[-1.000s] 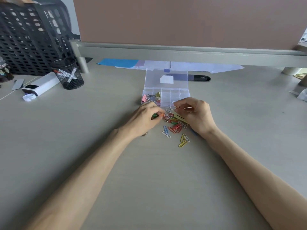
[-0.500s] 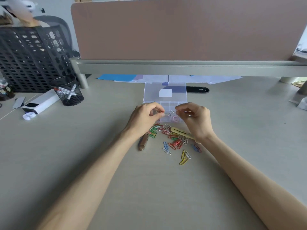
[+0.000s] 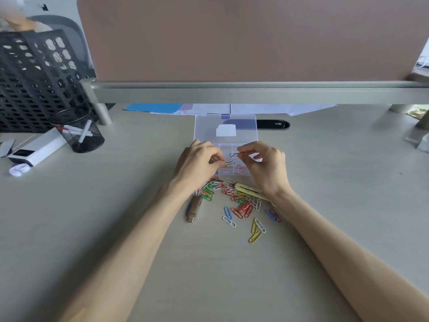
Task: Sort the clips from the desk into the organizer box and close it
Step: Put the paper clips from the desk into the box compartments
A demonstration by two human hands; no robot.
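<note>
We hold both hands raised over the front half of the organizer box (image 3: pixel 226 126), forearms reaching in from the lower corners and converging toward it. The box sits on the desk (image 3: pixel 116 228) just beyond the loose pile, its clear lid standing open and tilted back; the compartments nearest us contain pale pink items, too blurred to identify.

Left hand (image 3: pixel 197 165): palm turned down and inward, wrist slightly cocked, thumb and forefinger pinched closed on one small clip (image 3: pixel 229 162). Its wire loop projects rightward from the fingertips. The remaining fingers are curled under.

Right hand (image 3: pixel 267 163): wrist bent so the fingers point left, thumb and forefinger pinched closed on a second clip (image 3: pixel 234 155), held slightly higher and farther back than the first. The two clips lie close together above the box compartments; we cannot tell whether they touch.

The coloured paper clips (image 3: pixel 241 206) remain scattered on the desk directly below and in front of our wrists, in red, green, blue, yellow and white. A yellow utility knife (image 3: pixel 247 189) lies among them, partly under the right wrist. A brown cutter (image 3: pixel 194 209) lies beside the left forearm.

A black mesh pen cup (image 3: pixel 80 132) stands well apart at the left.
</note>
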